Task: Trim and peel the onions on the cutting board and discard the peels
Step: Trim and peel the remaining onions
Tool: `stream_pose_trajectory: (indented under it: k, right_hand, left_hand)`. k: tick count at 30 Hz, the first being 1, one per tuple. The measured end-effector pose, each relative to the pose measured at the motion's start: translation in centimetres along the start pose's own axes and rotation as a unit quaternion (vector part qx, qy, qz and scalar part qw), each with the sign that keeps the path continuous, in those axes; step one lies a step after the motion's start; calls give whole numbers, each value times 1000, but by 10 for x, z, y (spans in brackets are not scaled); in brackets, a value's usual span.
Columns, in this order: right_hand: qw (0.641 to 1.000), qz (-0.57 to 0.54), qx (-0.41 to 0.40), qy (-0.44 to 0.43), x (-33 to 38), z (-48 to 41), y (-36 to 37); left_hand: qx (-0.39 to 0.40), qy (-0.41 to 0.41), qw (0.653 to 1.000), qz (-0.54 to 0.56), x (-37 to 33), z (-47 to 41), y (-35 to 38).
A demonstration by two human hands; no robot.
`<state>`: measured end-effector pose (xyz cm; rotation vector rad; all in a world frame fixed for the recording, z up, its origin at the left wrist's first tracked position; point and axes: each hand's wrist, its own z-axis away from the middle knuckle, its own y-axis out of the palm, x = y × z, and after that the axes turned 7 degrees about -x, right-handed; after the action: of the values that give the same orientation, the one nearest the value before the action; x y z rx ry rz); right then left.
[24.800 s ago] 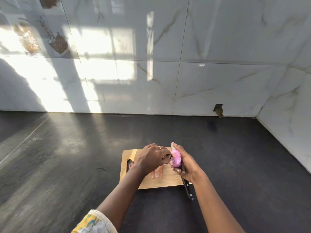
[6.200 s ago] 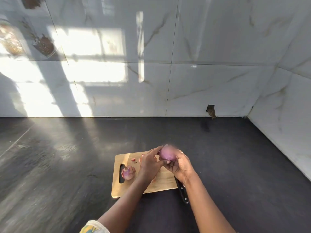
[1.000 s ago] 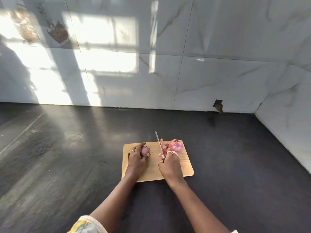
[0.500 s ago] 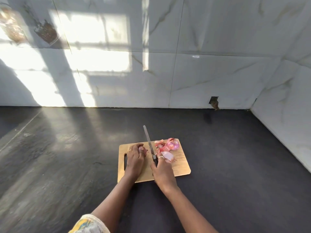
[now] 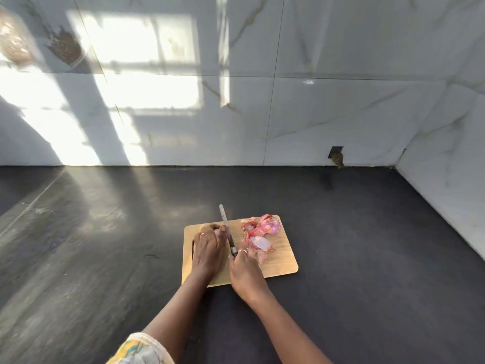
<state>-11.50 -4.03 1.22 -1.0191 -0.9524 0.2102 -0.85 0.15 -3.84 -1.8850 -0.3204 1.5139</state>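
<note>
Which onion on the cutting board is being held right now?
The onion under the left hand, beside the knife. The other onion lies untouched at the far right corner of the board, among peels.

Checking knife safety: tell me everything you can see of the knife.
The knife has a narrow, silvery metal blade and a dark handle, mostly hidden in the right hand gripping it. It points away from the person, tip showing past the cutting board's far edge. The blade sits beside the left hand, which covers an onion; whether it cuts is hidden.
</note>
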Motion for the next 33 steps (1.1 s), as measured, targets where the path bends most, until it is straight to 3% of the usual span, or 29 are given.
stream_pose_trajectory:
  k: [5, 19, 33]
  right_hand:
    - [999, 31, 26, -23, 7, -2, -1]
    - [995, 60, 79, 25, 27, -25, -14]
    - [993, 64, 72, 60, 32, -26, -4]
  left_hand:
    - [4, -8, 1000, 9, 4, -8, 1]
    - [-6, -2, 1000, 23, -2, -15, -4]
    - [-21, 2, 1000, -2, -5, -14, -1]
